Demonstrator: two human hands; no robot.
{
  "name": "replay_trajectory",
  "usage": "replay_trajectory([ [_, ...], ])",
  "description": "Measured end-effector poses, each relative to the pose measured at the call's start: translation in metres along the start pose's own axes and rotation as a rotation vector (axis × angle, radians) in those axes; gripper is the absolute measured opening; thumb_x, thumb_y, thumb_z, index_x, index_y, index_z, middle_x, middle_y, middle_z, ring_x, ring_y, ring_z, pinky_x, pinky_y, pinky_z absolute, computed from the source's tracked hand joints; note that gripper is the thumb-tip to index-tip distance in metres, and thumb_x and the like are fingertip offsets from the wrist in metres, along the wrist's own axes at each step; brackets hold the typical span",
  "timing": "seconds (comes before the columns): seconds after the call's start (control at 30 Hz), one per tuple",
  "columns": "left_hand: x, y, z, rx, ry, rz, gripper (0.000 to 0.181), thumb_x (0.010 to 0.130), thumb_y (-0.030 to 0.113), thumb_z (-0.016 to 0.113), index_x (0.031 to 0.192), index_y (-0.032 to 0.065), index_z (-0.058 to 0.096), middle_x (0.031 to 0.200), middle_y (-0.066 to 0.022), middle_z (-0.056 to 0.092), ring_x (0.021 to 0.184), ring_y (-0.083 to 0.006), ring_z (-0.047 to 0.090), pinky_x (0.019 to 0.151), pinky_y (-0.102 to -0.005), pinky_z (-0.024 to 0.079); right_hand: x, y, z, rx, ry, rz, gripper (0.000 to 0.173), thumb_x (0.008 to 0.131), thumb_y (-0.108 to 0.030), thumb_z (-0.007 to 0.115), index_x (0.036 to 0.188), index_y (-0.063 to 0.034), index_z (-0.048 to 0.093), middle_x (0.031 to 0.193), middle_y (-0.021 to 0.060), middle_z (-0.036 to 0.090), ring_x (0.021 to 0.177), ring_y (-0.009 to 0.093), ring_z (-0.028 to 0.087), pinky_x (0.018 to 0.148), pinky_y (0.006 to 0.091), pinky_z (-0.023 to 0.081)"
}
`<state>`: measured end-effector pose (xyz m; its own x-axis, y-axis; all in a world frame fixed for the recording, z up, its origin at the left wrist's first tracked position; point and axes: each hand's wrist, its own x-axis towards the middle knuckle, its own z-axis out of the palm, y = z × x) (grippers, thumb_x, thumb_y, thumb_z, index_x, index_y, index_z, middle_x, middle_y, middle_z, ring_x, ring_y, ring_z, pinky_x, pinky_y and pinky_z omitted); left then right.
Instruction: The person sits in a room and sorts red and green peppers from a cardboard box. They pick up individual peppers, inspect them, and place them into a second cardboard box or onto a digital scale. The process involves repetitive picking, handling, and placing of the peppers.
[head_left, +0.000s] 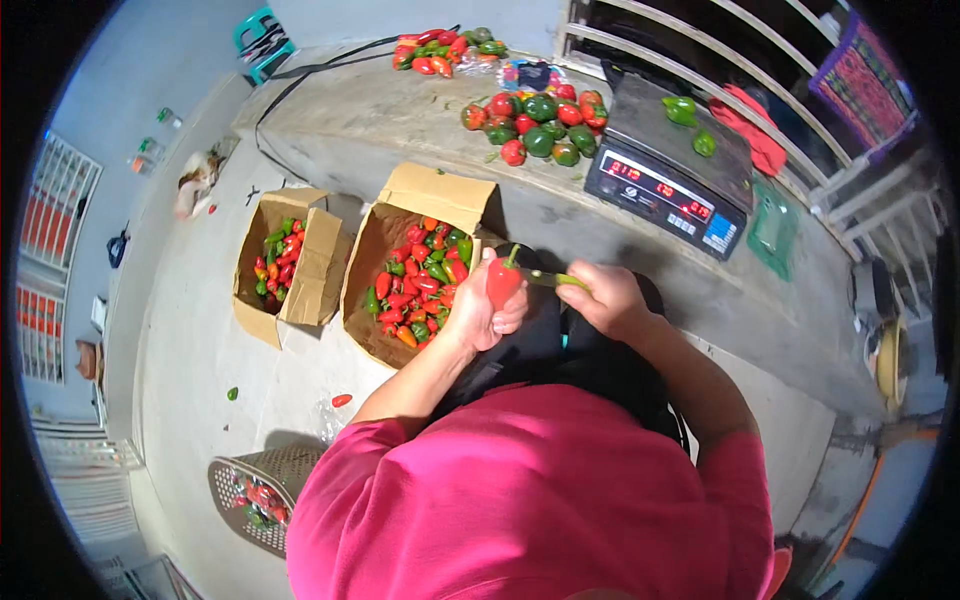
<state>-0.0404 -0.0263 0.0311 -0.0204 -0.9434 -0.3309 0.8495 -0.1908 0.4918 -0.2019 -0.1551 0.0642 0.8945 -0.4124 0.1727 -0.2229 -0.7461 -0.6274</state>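
Note:
My left hand is closed around a red pepper, whose green stem points up. In my right hand is a small knife with a yellow-green handle; its blade points left, close beside the pepper near the stem. Whether the blade touches the skin I cannot tell. Both hands are above my lap. Just left of them stands an open cardboard box holding many red, green and orange peppers.
A smaller cardboard box of peppers stands further left. Upon the concrete ledge are pepper piles and a digital scale bearing green peppers. A perforated basket lies tipped on the floor, near a loose red pepper.

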Motion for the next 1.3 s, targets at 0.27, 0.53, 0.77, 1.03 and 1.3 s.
replay_trajectory([
  [0.27,-0.007,-0.015,0.034,0.134,0.063,-0.081,0.063,0.085,0.063,0.025,0.059,0.0077,0.042,0.043,0.0000,0.031,0.032,-0.0103,0.027,0.031,-0.0227,0.023,-0.003,-0.021,-0.007,0.024,-0.040,-0.039,0.029,0.083,-0.035,0.054,0.076,-0.0068,0.051,0.067,0.0167,0.054,0.066,0.036,0.056,0.054,0.0432,0.042],
  [0.53,-0.041,0.011,-0.008,-0.046,-0.015,0.165,0.058,0.085,0.062,0.030,0.078,0.0069,0.047,0.048,-0.0022,0.035,0.036,-0.0104,0.028,0.034,-0.0229,0.022,-0.049,0.107,-0.004,-0.251,0.092,0.459,0.043,0.088,-0.044,0.039,0.089,-0.0051,0.057,0.091,0.0210,0.059,0.085,0.042,0.054,0.072,0.0451,0.043],
  [0.77,-0.077,0.036,-0.216,-0.379,0.453,0.038,0.040,0.085,0.049,0.044,0.081,0.0106,0.052,0.056,-0.0001,0.049,0.042,-0.0086,0.040,0.038,-0.0223,0.032,-0.077,0.109,0.017,-0.418,0.025,0.599,0.048,0.088,-0.046,0.041,0.076,-0.0010,0.051,0.073,0.0229,0.056,0.072,0.042,0.053,0.063,0.0456,0.040],
  [1.03,-0.151,0.177,-0.322,-0.340,1.051,1.234,0.008,0.085,0.018,0.048,0.086,0.0104,0.047,0.070,-0.0067,0.054,0.060,-0.0224,0.057,0.052,-0.0333,0.049,-0.070,0.116,0.027,-0.522,0.095,0.536,0.037,0.089,-0.037,0.045,0.075,-0.0027,0.047,0.066,0.0224,0.053,0.063,0.041,0.052,0.054,0.0452,0.038],
  [1.3,-0.038,0.084,-0.359,0.374,1.230,0.595,0.018,0.081,0.008,0.048,0.097,0.0036,0.056,0.069,-0.0080,0.058,0.062,-0.0185,0.057,0.056,-0.0303,0.047,-0.074,0.120,0.030,-0.405,0.152,0.632,0.029,0.088,-0.028,0.049,0.075,-0.0025,0.047,0.062,0.0210,0.049,0.058,0.039,0.049,0.051,0.0428,0.037],
])
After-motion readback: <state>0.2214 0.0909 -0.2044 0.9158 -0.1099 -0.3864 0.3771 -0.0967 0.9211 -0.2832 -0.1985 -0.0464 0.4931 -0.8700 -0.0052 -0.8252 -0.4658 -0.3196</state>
